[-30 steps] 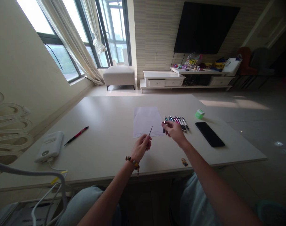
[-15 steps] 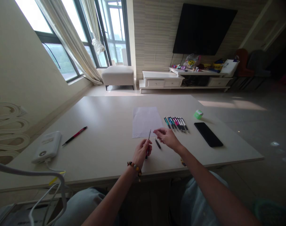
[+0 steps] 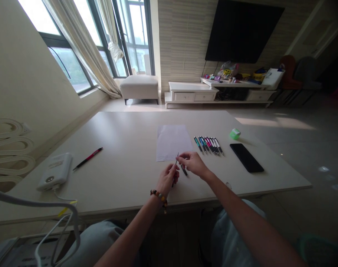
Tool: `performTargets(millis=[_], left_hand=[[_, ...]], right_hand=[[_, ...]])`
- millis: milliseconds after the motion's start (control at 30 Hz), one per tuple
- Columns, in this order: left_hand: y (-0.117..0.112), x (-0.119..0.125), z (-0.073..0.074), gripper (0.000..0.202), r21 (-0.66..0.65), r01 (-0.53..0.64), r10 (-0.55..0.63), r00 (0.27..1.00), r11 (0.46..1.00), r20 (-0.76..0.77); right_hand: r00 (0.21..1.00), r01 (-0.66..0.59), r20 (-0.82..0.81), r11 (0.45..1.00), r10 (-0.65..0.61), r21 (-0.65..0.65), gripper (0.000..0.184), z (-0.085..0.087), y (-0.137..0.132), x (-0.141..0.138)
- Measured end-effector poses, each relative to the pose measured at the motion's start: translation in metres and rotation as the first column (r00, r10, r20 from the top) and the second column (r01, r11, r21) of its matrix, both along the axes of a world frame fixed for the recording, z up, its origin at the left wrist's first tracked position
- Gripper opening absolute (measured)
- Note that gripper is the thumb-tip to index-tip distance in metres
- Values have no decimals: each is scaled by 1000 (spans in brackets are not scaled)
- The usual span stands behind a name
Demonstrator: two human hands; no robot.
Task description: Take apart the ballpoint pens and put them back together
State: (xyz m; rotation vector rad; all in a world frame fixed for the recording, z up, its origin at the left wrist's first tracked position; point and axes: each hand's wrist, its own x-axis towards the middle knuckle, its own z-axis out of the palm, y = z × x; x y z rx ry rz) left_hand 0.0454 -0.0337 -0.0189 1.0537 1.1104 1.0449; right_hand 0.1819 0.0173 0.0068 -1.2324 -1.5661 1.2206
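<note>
My left hand (image 3: pixel 168 177) is closed around a pen barrel (image 3: pixel 173 183), mostly hidden by the fingers. A thin dark refill (image 3: pixel 176 161) sticks up out of it. From the right, my right hand (image 3: pixel 193 163) pinches the refill near its upper end; anything smaller between those fingertips is too small to make out. Just under the right hand a dark pen grip piece (image 3: pixel 184 171) lies on the table, partly covered. Beyond both hands is a sheet of white paper (image 3: pixel 173 141) with small print along its near edge.
Several pens (image 3: pixel 209 145) lie in a row right of the paper. Farther right are a green container (image 3: pixel 235 134) and a black phone (image 3: pixel 246 158). A red and black pen (image 3: pixel 88 158) and a white power bank (image 3: pixel 56 170) with a cable lie on the left of the table (image 3: pixel 121 148).
My right hand has moved left and slightly down, bringing its fingertips to the refill. It now partly covers the grip piece. My left hand stays nearly in place.
</note>
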Motion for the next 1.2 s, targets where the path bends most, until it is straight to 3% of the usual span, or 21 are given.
performTargets(millis=[133,200,300,367,500,600,700,767,867,933,1000,1067,1200], left_hand=[[-2,1,0,42,-10,2,-2,1000,1000,-25],[-1,-1,-2,41,-18,-43,43,999,999,-20],[5,-9,-7,40,-21,-202,202,979,979,13],[9,-14,-10,40,-17,-291,292,956,956,40],[13,-20,-11,39,-23,-338,339,938,941,75],[12,-18,-10,40,-54,-312,316,944,949,96],[9,-15,-9,41,-96,-199,210,970,975,123],[7,-12,-9,41,-86,-102,112,985,991,128],[4,-8,-9,41,-42,-33,36,995,999,98],[3,-9,-9,42,-23,-30,31,997,999,67],[5,-13,-9,41,-14,-64,64,997,998,49],[9,-22,-7,39,-16,-138,139,989,990,53],[18,-45,0,34,-33,-231,231,973,972,10]], right_hand=[[978,200,-81,977,-195,68,37,-1,3,0],[963,270,-3,960,-270,71,35,0,4,5],[931,128,339,991,-136,46,26,-4,-2,5],[836,36,546,998,-53,42,19,-12,-9,-1],[683,56,724,995,-99,83,17,-21,-12,-11],[762,70,638,993,-113,94,20,-14,-6,-6],[928,61,364,996,-83,70,34,-3,-4,-2],[983,0,185,1000,-2,11,40,0,-6,-5],[995,-95,38,995,95,-14,39,0,-8,-12],[999,-21,-31,999,22,37,39,0,-4,-13],[986,135,-114,987,-125,83,41,2,3,-11],[971,224,-106,970,-214,92,40,2,10,-9],[950,109,286,990,-129,84,27,-11,6,-22]])
